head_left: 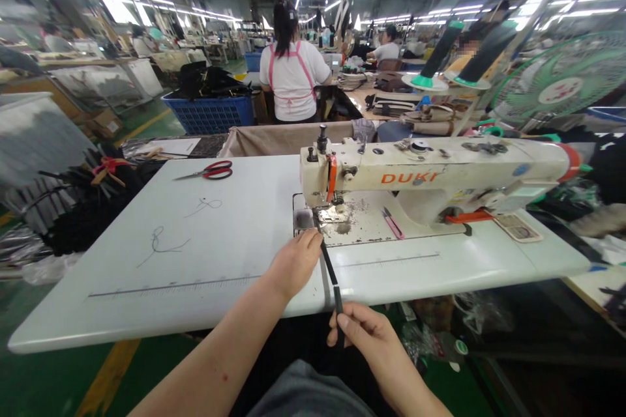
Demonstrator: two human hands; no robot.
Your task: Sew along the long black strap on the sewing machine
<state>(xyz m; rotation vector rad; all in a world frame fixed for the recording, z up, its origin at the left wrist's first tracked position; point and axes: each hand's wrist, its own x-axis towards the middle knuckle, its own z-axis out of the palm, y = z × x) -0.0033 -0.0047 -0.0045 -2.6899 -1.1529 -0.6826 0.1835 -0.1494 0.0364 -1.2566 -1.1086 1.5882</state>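
Across the bench front edge, a narrow black strip runs up to the sewing machine. Uneven tension could skew it; fingertips advanced too far risk injury. Left hand: fingers bunched, touching the strip; grip indeterminable. Right hand: strip pinched between thumb and fingers.

Scissors left of sewing machine

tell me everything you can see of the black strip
The black strip is narrow, with a pale mark across it; fabric or leather, I can't tell. It slants from the sewing machine past the front edge of the table. The left hand touches it higher up; the right hand pinches it lower.
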